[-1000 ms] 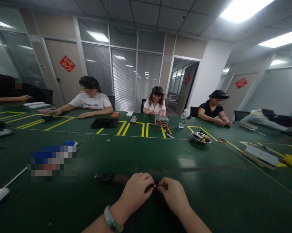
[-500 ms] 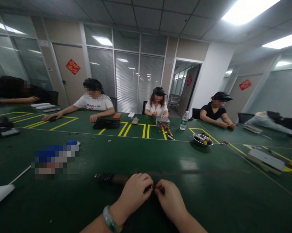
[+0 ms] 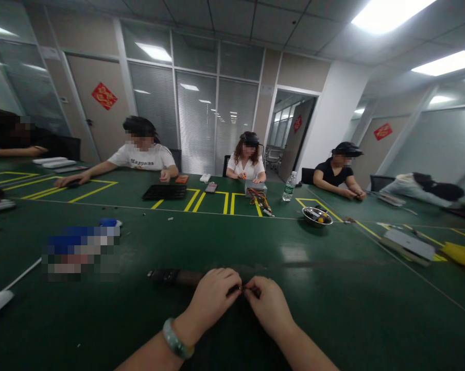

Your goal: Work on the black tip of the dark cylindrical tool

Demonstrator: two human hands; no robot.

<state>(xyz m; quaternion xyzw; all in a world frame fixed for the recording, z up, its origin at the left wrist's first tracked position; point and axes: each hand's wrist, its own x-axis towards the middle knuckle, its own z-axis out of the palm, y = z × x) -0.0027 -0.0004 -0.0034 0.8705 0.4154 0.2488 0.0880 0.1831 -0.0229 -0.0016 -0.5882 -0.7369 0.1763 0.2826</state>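
Observation:
My left hand (image 3: 212,301) and my right hand (image 3: 269,304) meet just above the green table top (image 3: 325,309), their fingertips pinching a small black part with a bright metal tip (image 3: 240,288). The part is tiny and mostly hidden by my fingers, so its exact kind is unclear. A pale green bead bangle (image 3: 176,338) circles my left wrist. Behind my left hand lies a long dark cylindrical object (image 3: 174,277), its right end hidden by that hand.
Yellow tape lines (image 3: 191,201) mark the far table. On it are a black tray (image 3: 165,192), a metal box with wires (image 3: 255,188), a water bottle (image 3: 290,186) and a steel bowl (image 3: 316,215). Several co-workers sit along the far side. A pixelated patch (image 3: 80,252) covers something at left.
The whole scene has shifted slightly upward and left in the view. My hands stay close together, with the small part still pinched between them.

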